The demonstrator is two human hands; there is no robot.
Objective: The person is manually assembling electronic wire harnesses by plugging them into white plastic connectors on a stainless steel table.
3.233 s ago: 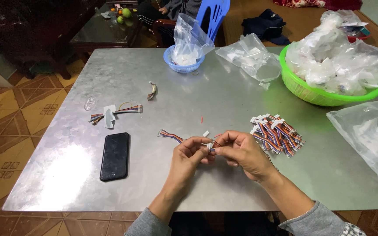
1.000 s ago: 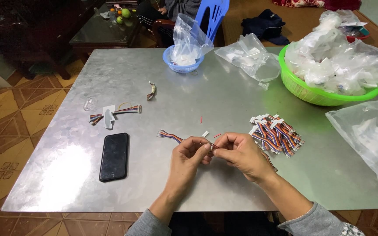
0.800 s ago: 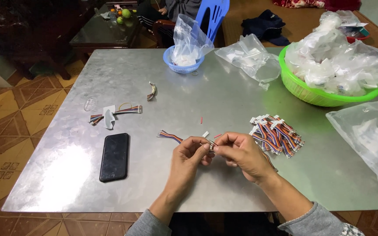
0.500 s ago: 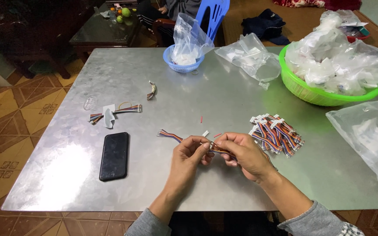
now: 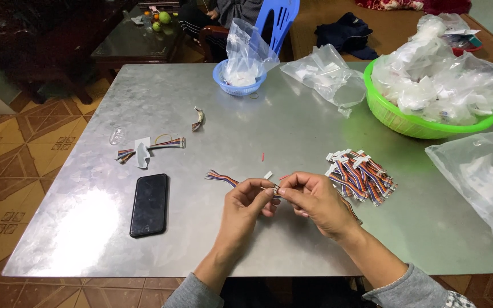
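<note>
Pinching a small connector between thumb and forefinger, the left hand (image 5: 245,201) and the right hand (image 5: 315,199) meet fingertip to fingertip over the near middle of the metal table (image 5: 292,122). What they grip is a thin wire harness (image 5: 222,177): a flat ribbon of striped wires in red, blue and orange, its free end trailing left across the tabletop from the left hand. The plug itself is too small and too covered by fingers to make out clearly.

Just right of the right hand lies a pile of harnesses (image 5: 359,174) of the same kind, white plugs pointing away from the person. A tiny red scrap (image 5: 262,156) sits just beyond the hands.

To the left, a black phone (image 5: 149,204) lies flat, well apart from the hands, with bare metal between. Farther left are another loose harness (image 5: 150,146) and a small curved bit (image 5: 198,118). At the far edge stand a blue basket (image 5: 239,77) with a clear bag in it, and beside it a bag of parts (image 5: 326,74). A green basin (image 5: 412,122) heaped with bags crowds the right far corner, and another clear bag (image 5: 480,179) overhangs the right edge. The near edge under the forearms is open.
</note>
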